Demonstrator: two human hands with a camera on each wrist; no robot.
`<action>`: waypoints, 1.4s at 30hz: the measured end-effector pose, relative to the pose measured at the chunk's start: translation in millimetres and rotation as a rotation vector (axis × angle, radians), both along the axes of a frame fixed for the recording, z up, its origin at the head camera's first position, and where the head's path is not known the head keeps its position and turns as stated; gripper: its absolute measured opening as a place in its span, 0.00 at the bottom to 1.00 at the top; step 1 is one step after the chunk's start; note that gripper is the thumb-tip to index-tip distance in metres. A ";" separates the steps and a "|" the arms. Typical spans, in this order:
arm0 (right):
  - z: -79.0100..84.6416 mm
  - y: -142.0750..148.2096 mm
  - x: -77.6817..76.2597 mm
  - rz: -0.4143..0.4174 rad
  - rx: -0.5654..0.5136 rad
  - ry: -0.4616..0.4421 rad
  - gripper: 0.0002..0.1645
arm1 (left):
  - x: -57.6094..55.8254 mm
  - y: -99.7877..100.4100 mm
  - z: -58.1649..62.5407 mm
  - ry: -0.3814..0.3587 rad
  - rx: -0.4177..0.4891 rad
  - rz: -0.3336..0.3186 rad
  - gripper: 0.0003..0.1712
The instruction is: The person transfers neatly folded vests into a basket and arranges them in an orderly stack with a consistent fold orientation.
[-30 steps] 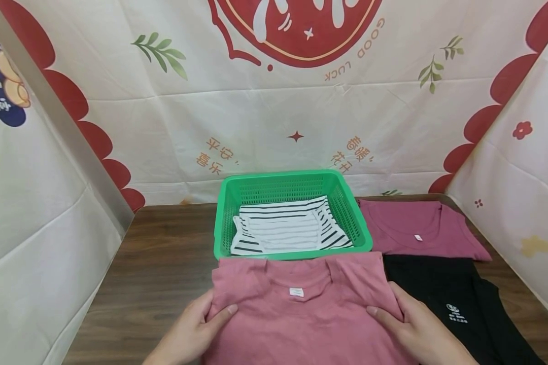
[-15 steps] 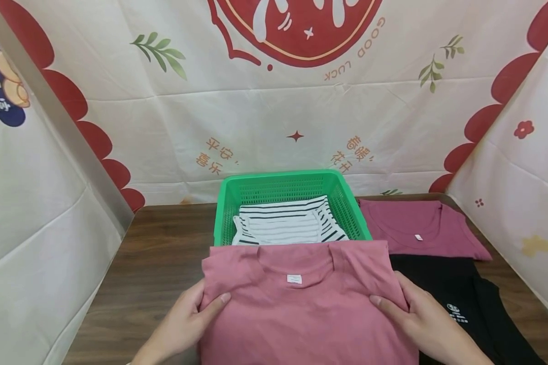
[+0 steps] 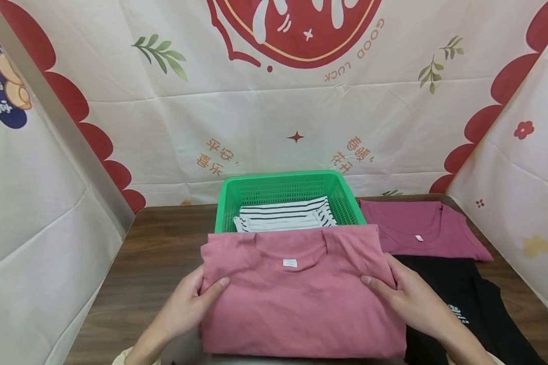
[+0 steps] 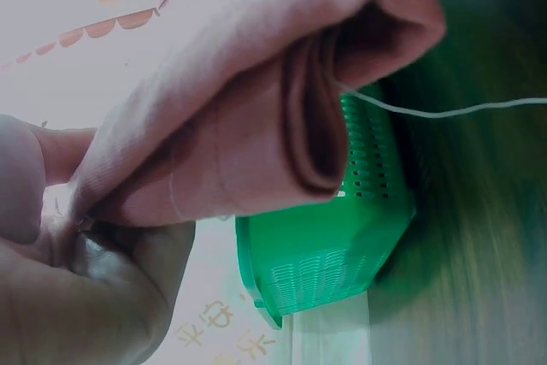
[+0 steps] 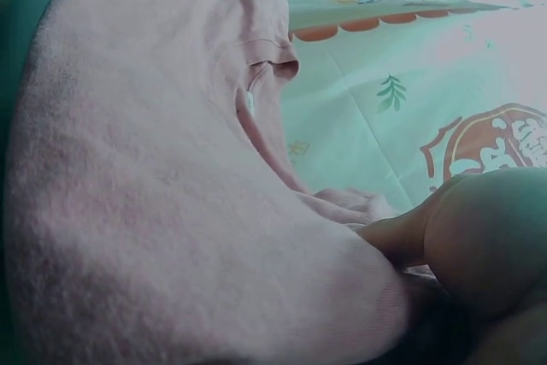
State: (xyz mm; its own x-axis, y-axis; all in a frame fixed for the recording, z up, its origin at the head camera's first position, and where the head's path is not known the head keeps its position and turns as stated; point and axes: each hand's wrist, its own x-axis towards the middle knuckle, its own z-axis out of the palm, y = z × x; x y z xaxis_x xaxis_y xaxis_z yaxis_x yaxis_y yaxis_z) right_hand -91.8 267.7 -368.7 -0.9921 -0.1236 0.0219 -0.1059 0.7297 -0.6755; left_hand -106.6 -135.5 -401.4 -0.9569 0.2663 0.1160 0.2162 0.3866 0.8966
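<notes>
Both hands hold a folded pink T-shirt (image 3: 292, 304) by its sides in the head view, collar and white label facing up. The left hand (image 3: 193, 299) pinches the left edge, thumb on top and fingers underneath. At the right edge the right hand (image 3: 406, 291) grips it the same way. The left wrist view shows the stacked folds of the shirt (image 4: 256, 126) from the side. Behind it stands a green basket (image 3: 283, 177), its front rim covered by the shirt. A folded striped garment (image 3: 283, 213) lies in the basket, partly hidden.
At the right of the wooden table (image 3: 150, 253) lie a folded plum-coloured top (image 3: 443, 238) and a black garment (image 3: 456, 284) with a white print. Printed cloth (image 3: 187, 116) hangs behind the table and along both sides.
The pink T-shirt has risen and moved forward in both hands, so its lower folded edge now shows. It now covers the basket's front rim and more of the striped garment.
</notes>
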 end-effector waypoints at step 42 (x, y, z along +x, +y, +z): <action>28.4 3.9 -65.8 0.001 0.013 0.053 0.25 | -67.7 2.2 24.9 -0.059 -0.015 -0.001 0.19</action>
